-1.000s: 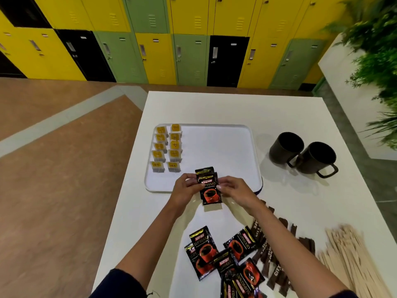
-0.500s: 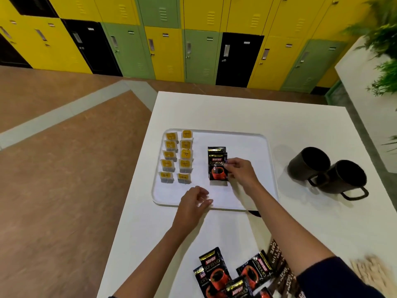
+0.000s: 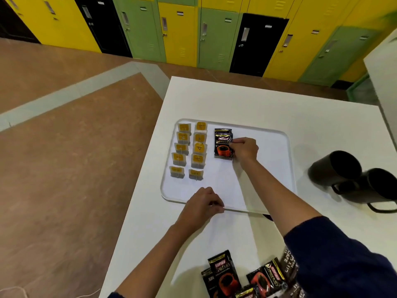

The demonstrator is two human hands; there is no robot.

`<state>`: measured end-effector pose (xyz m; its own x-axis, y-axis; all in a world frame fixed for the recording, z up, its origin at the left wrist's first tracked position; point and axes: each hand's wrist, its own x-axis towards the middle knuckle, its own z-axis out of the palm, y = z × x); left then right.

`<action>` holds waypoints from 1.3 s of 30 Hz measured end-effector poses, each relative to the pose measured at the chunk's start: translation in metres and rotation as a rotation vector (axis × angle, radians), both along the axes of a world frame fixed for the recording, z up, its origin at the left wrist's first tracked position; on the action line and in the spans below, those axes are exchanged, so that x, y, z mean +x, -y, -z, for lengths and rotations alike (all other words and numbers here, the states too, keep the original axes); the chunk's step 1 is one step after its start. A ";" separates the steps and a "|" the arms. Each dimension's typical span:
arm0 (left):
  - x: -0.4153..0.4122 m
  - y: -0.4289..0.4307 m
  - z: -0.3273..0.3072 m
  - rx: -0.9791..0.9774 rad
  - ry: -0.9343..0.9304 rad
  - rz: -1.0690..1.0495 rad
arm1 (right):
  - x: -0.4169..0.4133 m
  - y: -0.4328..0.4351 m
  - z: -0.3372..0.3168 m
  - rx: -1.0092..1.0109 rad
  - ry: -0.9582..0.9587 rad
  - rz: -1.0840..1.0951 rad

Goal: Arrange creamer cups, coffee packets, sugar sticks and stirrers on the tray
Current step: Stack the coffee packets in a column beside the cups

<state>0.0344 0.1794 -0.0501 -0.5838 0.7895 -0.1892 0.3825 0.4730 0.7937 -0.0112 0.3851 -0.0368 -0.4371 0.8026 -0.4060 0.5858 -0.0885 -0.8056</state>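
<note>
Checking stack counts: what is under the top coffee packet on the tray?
Under the top coffee packet, another packet's black and gold upper edge sticks out toward the lockers. Whether more lie beneath is hidden. The right hand touches the packet's right edge; the tray carries the stack.

Your right hand (image 3: 246,150) pinches the right edge of a small overlapping stack of coffee packets (image 3: 223,145) lying flat on the white tray (image 3: 268,168), just right of the creamer cups (image 3: 190,150), which stand in two columns at the tray's left side. Your left hand (image 3: 203,206) rests, fingers curled, on the tray's near rim. Loose coffee packets (image 3: 242,278) lie on the white table (image 3: 236,100) near you. Two dark mugs (image 3: 354,179) sit side by side right of the tray.
</note>
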 end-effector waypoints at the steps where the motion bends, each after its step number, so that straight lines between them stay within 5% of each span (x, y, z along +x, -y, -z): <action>1: -0.001 0.000 0.000 0.001 0.002 0.006 | -0.001 0.000 0.001 0.001 -0.002 0.008; 39: 0.000 0.002 -0.001 0.012 -0.016 0.024 | -0.004 0.004 0.013 0.205 -0.039 -0.101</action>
<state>0.0349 0.1771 -0.0495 -0.5672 0.8056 -0.1708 0.4062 0.4541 0.7929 -0.0155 0.3812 -0.0503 -0.5316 0.8180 -0.2198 0.5511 0.1370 -0.8231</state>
